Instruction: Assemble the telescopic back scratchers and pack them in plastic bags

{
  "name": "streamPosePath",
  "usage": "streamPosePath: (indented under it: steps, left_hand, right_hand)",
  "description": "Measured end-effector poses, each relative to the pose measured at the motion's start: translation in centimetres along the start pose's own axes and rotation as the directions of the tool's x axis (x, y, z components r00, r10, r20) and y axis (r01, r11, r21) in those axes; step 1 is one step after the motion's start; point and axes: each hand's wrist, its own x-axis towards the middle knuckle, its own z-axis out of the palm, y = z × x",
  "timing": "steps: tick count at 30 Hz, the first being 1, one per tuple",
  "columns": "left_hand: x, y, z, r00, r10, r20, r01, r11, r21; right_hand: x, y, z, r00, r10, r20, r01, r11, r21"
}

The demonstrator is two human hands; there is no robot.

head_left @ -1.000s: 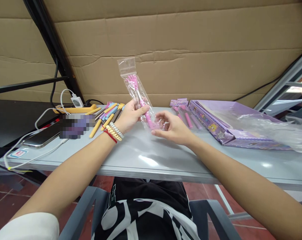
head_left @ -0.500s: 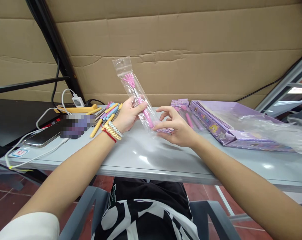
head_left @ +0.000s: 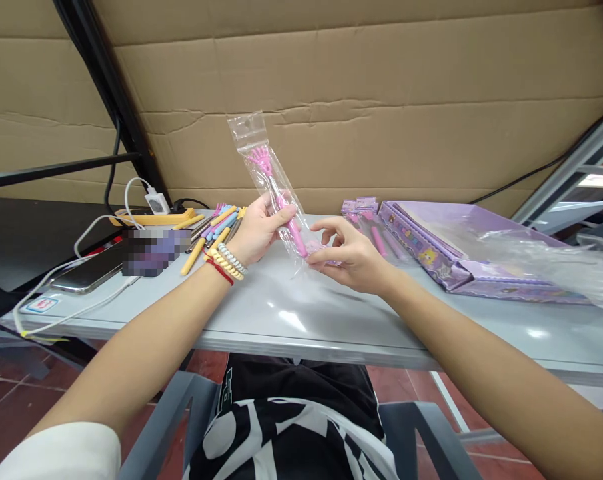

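A pink back scratcher (head_left: pixel 295 235) with a hand-shaped head lies slanted inside a clear plastic bag (head_left: pixel 251 130). My left hand (head_left: pixel 261 227) grips bag and scratcher together around the middle, thumb on top. At the lower end of the bag, my right hand (head_left: pixel 346 253) has its fingers pinched on the plastic, close to the handle's tip; a small purple printed piece shows partly behind these fingers. Several loose back scratchers (head_left: pixel 216 230) with yellow, blue and pink parts are heaped left of my left wrist. Beyond my right hand lie bagged pink back scratchers (head_left: pixel 377 237).
An open purple box (head_left: pixel 451 263) on the right holds clear plastic bags (head_left: pixel 541 257). To the left are a phone (head_left: pixel 88 270), white cables, a charger (head_left: pixel 156 200) and a yellow power strip (head_left: pixel 176 217). Cardboard (head_left: pixel 331 73) stands behind the grey table (head_left: pixel 291 320).
My right hand's fingers have closed in on the bag's lower end. The left hand keeps its hold on the bagged back scratcher, almost unmoved.
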Motion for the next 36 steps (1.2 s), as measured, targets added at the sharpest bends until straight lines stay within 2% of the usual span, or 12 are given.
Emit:
streamPosePath:
  steps: [9, 13, 20, 26, 32, 36]
  left_hand:
    - [0.0, 0.0, 0.0, 1.000, 0.007, 0.021, -0.007, 1.000, -0.010]
    - [0.0, -0.1, 0.0, 0.999, 0.033, 0.033, -0.035, 0.999, 0.034]
    - [-0.1, 0.0, 0.0, 0.999, 0.041, 0.028, -0.044, 0.993, 0.108]
    - [-0.1, -0.1, -0.1, 0.997, 0.025, 0.072, -0.032, 0.995, 0.094]
    - [0.0, -0.3, -0.1, 0.996, 0.040, 0.075, -0.049, 0.990, 0.130]
    - [0.0, -0.5, -0.1, 0.996, 0.047, 0.076, -0.057, 0.989, 0.139]
  right_hand:
    - [0.0, 0.0, 0.0, 0.997, 0.036, 0.061, -0.039, 0.998, 0.045]
    - [0.0, -0.1, -0.1, 0.995, 0.041, 0.088, -0.046, 0.997, 0.060]
    - [0.1, -0.3, -0.1, 0.992, 0.089, 0.086, -0.095, 0.993, 0.076]
    - [0.3, -0.7, -0.1, 0.984, 0.155, 0.089, -0.165, 0.979, 0.120]
    - [0.4, -0.9, -0.2, 0.951, 0.277, 0.139, -0.296, 0.944, 0.146]
    - [0.5, -1.1, -0.1, 0.899, 0.409, 0.154, -0.432, 0.885, 0.173]
